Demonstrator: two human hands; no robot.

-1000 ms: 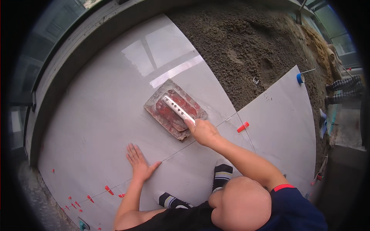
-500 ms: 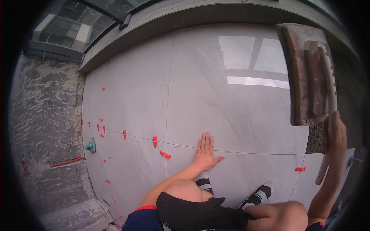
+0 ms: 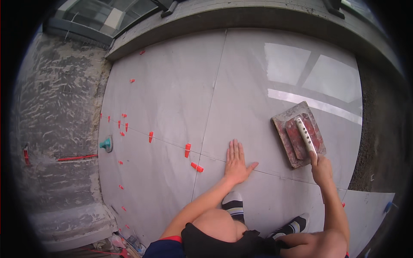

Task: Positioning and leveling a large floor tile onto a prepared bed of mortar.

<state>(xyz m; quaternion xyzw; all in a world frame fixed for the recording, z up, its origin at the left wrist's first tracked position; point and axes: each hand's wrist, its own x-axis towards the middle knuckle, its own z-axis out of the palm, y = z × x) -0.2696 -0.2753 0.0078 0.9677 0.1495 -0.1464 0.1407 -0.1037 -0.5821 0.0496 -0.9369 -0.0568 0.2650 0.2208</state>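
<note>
My left hand (image 3: 236, 165) lies flat with fingers stretched out on a glossy grey tile (image 3: 241, 94), beside a thin seam. To its right, my right hand (image 3: 320, 170) is closed round the metal handle of a rectangular float-like tapping tool (image 3: 290, 135), with a worn grey and red head lying against the same tile. Red levelling wedges (image 3: 187, 150) sit along the seams to the left of my hands. My feet in striped socks (image 3: 233, 205) are on the tiles just below.
A concrete ledge (image 3: 258, 15) curves along the far side. Left of the tiles are rough screed (image 3: 60, 94) with a red pipe (image 3: 77, 157) and a teal suction-cup-like tool (image 3: 105, 144). Dark mortar bed (image 3: 368, 142) borders the right, beside a blue tape roll (image 3: 388, 206).
The tool, raised high at the right half a second ago, has come down onto the tile in my right hand. My left hand stays flat; the view has swung left since a second ago.
</note>
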